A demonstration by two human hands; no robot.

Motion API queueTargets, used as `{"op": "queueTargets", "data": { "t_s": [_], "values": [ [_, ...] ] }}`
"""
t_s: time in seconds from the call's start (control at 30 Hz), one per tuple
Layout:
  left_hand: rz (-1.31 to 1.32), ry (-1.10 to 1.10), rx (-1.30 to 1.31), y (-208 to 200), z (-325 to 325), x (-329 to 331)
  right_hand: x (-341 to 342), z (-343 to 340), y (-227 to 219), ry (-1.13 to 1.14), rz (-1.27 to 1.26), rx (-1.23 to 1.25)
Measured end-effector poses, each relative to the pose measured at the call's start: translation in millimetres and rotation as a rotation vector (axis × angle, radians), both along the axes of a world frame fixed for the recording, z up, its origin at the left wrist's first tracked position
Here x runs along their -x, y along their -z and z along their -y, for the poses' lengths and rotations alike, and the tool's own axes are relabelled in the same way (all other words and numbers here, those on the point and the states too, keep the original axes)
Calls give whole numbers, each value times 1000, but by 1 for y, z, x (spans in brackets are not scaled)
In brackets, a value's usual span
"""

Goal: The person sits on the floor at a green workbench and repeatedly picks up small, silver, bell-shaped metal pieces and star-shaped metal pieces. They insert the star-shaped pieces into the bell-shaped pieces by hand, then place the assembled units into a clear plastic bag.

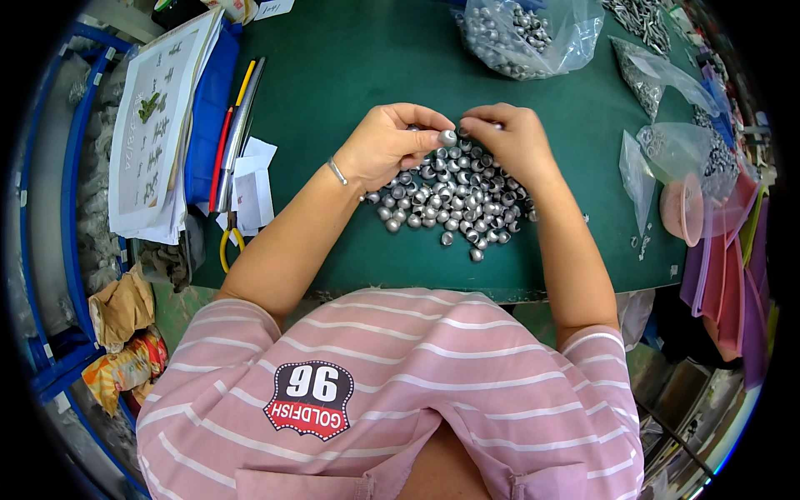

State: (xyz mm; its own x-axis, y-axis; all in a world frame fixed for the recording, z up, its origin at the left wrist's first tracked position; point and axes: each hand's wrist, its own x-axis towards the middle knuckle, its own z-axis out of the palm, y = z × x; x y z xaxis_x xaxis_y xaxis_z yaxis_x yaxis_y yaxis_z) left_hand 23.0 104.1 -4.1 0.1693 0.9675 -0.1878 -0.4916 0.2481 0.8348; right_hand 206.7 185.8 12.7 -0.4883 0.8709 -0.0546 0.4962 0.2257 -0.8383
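Note:
Between the thumb and fingers of my left hand [398,142] is a small rounded silver metal cap [447,137] with an opening in it. My right hand [512,142] is closed close beside it, fingertips pinched together. A bit of silver shows among its fingers, but what it grips is mostly hidden. Beneath both hands a loose pile of the same metal caps [454,200] spreads over the green tabletop [350,75]. A few caps lie apart at the pile's near edge.
A clear bag of similar caps [521,37] stands at the far side. More bags of metal parts [642,83] and a pink cup [682,208] are on the right. At left are stacked papers [158,125], a blue tray [208,108], pens [225,150] and yellow-handled scissors [232,242].

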Motion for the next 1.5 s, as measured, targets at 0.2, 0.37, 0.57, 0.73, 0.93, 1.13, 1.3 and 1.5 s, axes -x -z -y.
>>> {"op": "queueTargets", "data": {
  "t_s": [0.2,0.37,0.57,0.73,0.93,1.13,1.3,1.5],
  "values": [
    [213,-61,69,-13,3,6,13,-8,1,-88,111,69],
    [-517,-92,-80,-16,-3,11,-13,-16,-3,-79,-748,882],
    [-1379,103,-349,-14,-11,-12,-19,-8,-9,-99,-1029,1156],
    [-1507,145,-434,-6,-10,-16,-14,-3,-11,-85,-114,390],
    [-942,-65,-196,-16,0,-11,-4,7,-4,-220,386,-208],
    [-317,-125,-27,-15,12,-11,-7,4,-11,-40,152,38],
    [-41,-93,-32,0,13,-6,-2,5,4,-178,242,-253],
    [192,-151,11,-18,12,13,9,3,2,-140,245,-233]
  ]
}}
